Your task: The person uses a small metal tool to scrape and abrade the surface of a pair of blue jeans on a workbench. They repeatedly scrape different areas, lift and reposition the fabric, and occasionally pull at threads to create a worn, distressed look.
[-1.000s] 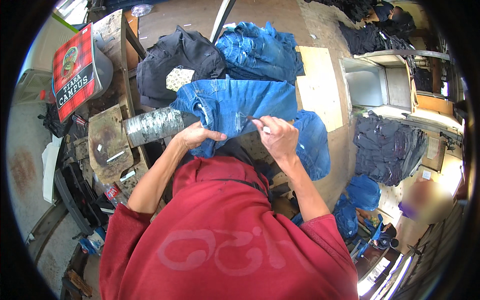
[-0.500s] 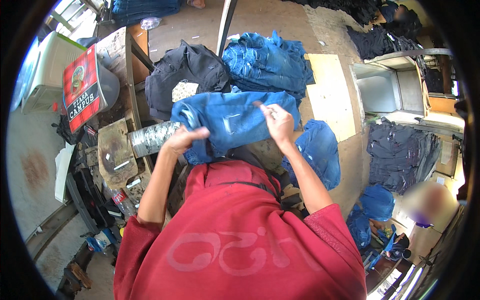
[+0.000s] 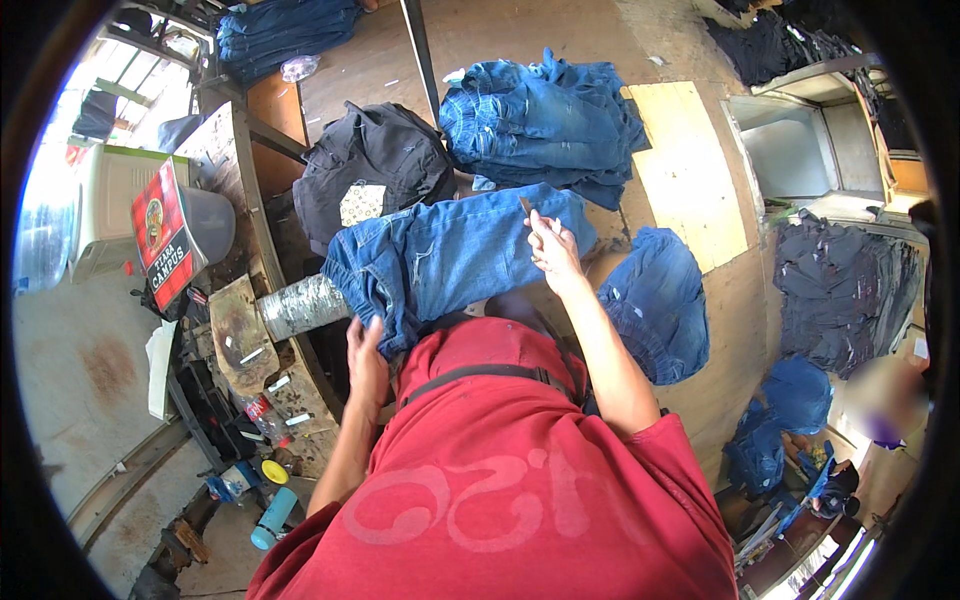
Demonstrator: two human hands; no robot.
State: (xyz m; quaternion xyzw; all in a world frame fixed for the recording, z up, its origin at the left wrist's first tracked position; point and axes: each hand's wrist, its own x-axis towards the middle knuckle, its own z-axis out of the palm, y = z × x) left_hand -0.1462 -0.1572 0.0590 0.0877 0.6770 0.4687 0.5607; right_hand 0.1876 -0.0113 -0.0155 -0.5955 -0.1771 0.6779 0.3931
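Blue denim jeans (image 3: 470, 250) lie crosswise before me, pulled over a silvery-wrapped cylinder (image 3: 303, 306) whose bare end shows at their left. Small frayed whitish marks dot the cloth. In my right hand (image 3: 555, 247), over the far right part of the jeans, is a thin brown blade-like piece (image 3: 525, 206); its exact kind is too small to tell. My left hand (image 3: 366, 358) is beside the gathered waist end at the near left, fingers stretched out and apart, gripping nothing. Whether its fingertips touch the denim, I cannot tell.
Beyond the jeans lie a black garment pile (image 3: 372, 155) and a blue denim pile (image 3: 540, 120). More denim (image 3: 655, 305) rests at the right. A worn wooden bench (image 3: 245, 190) with a grey bucket (image 3: 212, 225) stands left. A metal post (image 3: 420, 60) rises at the back.
My left hand has left the denim, moving down toward me, and its fingers have opened. The jeans lie flatter and further along the cylinder. My right hand still holds the thin piece.
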